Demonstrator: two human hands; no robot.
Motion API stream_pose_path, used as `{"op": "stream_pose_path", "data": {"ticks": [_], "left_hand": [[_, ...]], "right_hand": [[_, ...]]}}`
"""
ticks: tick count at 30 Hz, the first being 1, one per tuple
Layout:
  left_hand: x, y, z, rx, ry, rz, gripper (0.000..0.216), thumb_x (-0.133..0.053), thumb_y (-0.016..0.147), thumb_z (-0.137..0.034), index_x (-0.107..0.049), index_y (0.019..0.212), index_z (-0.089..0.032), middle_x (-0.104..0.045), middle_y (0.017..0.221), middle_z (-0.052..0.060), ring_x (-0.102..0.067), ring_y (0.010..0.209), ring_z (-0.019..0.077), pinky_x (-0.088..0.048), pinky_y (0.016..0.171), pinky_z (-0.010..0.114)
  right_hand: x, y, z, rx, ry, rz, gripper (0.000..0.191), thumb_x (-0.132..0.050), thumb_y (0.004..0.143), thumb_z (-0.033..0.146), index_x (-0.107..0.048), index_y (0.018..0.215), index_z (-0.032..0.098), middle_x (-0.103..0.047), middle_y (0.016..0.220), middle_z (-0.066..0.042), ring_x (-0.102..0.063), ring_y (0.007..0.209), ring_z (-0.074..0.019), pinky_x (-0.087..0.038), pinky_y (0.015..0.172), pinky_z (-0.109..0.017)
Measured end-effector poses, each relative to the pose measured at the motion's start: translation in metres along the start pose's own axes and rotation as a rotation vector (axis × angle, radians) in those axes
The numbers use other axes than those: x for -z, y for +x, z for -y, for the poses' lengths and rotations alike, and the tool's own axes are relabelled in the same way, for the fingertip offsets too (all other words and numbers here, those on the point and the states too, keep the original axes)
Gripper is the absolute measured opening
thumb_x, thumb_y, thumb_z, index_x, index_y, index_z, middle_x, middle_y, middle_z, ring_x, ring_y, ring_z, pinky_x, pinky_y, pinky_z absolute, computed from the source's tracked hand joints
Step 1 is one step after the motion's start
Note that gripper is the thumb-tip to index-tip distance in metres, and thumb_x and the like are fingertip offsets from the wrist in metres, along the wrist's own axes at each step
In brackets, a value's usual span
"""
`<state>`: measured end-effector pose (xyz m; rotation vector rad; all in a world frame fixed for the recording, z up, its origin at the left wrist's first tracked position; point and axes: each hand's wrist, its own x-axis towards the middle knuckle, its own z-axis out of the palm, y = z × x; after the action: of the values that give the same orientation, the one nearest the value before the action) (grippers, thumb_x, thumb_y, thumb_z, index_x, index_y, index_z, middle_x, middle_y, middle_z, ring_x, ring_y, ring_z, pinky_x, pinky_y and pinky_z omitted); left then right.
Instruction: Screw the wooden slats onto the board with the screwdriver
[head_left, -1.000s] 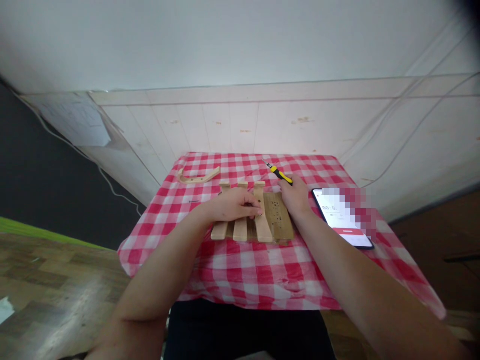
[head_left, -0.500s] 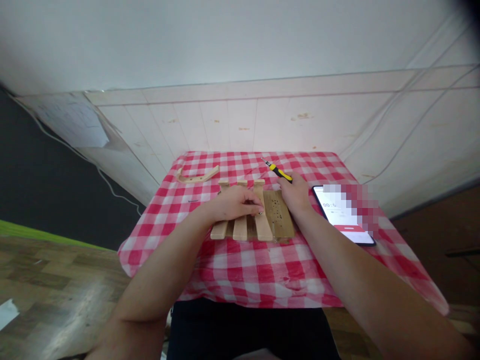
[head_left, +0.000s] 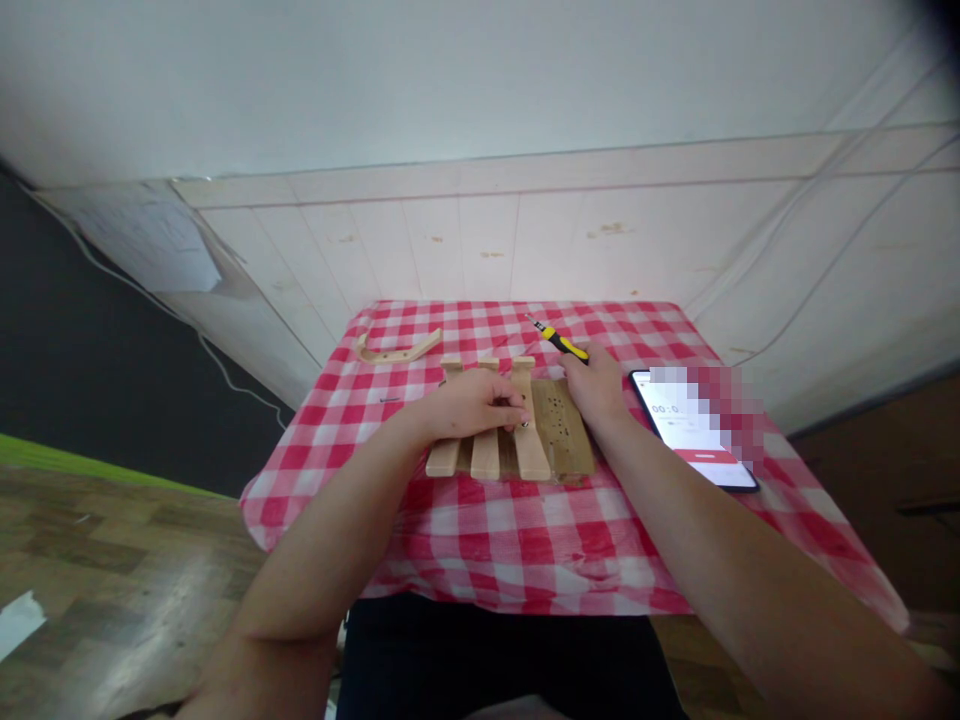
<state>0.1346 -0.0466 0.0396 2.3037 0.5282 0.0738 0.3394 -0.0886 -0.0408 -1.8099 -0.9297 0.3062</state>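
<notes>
Three pale wooden hook pieces lie side by side across a brown wooden board full of small dark holes. My left hand reaches over them, thumb and fingertips pinched together at the rightmost hook piece. A tiny shiny spot shows beside those fingertips; what they hold is too small to make out. Beneath the hand run the middle hook piece and the left hook piece. My right hand is closed around a yellow and black screwdriver, its tip pointing up and left, away from the hooks.
Another curved wooden hook lies at the back left of the checked tablecloth. A few small dark screws rest left of the board. A phone with a lit timer screen lies at the right. Behind stands a white wall.
The view has shifted slightly. Both hands stay in almost the same places, the left fingertips still at the rightmost hook piece, the right hand still holding the screwdriver.
</notes>
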Motion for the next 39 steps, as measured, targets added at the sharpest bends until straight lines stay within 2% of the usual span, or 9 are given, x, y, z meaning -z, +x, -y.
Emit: {"op": "stream_pose_path", "data": {"ticks": [5,11,20,25,39], "left_hand": [[-0.0002,0.0004,0.0014,-0.007,0.001,0.004,0.019,-0.059,0.087,-0.028,-0.068,0.077,-0.015,-0.068,0.075,0.001,-0.059,0.069,0.0122,-0.043,0.065,0.024],[-0.0017,-0.0003,0.0016,-0.034,-0.075,-0.01,0.012,-0.058,0.087,-0.021,-0.067,0.095,-0.017,-0.07,0.089,0.002,-0.063,0.083,0.0138,-0.047,0.075,0.026],[-0.0008,-0.0005,-0.0037,-0.044,0.0,0.044,0.013,-0.058,0.088,-0.02,-0.07,0.092,-0.016,-0.071,0.084,0.001,-0.064,0.079,0.0131,-0.046,0.073,0.024],[-0.0009,0.0008,-0.0061,-0.044,-0.007,0.064,0.013,-0.055,0.089,-0.017,-0.068,0.087,-0.016,-0.068,0.076,-0.001,-0.061,0.071,0.0114,-0.044,0.069,0.023],[0.0018,0.0081,-0.0041,-0.035,-0.059,0.128,0.016,-0.055,0.088,-0.016,-0.069,0.079,-0.014,-0.066,0.071,0.0,-0.059,0.067,0.0111,-0.043,0.066,0.023]], "right_hand": [[-0.0002,0.0004,-0.0013,-0.012,-0.003,0.009,0.026,-0.054,0.075,0.037,-0.064,0.092,0.02,-0.067,0.086,-0.005,-0.06,0.08,-0.0234,-0.043,0.071,-0.034],[0.0,0.0,0.0003,-0.017,-0.01,0.015,0.025,-0.054,0.074,0.033,-0.065,0.093,0.02,-0.067,0.086,-0.006,-0.06,0.082,-0.0234,-0.042,0.072,-0.034],[-0.0006,0.001,-0.0015,-0.012,-0.027,0.002,0.027,-0.055,0.074,0.035,-0.065,0.094,0.019,-0.067,0.086,-0.006,-0.059,0.082,-0.0229,-0.042,0.073,-0.034],[-0.0019,0.0011,-0.0027,-0.012,-0.023,-0.003,0.024,-0.054,0.074,0.036,-0.065,0.09,0.02,-0.066,0.082,-0.004,-0.058,0.077,-0.0222,-0.042,0.069,-0.033],[-0.0013,0.0001,0.0024,-0.029,-0.024,-0.013,0.023,-0.056,0.073,0.035,-0.064,0.087,0.02,-0.066,0.083,-0.005,-0.059,0.079,-0.0228,-0.042,0.068,-0.033]]}}
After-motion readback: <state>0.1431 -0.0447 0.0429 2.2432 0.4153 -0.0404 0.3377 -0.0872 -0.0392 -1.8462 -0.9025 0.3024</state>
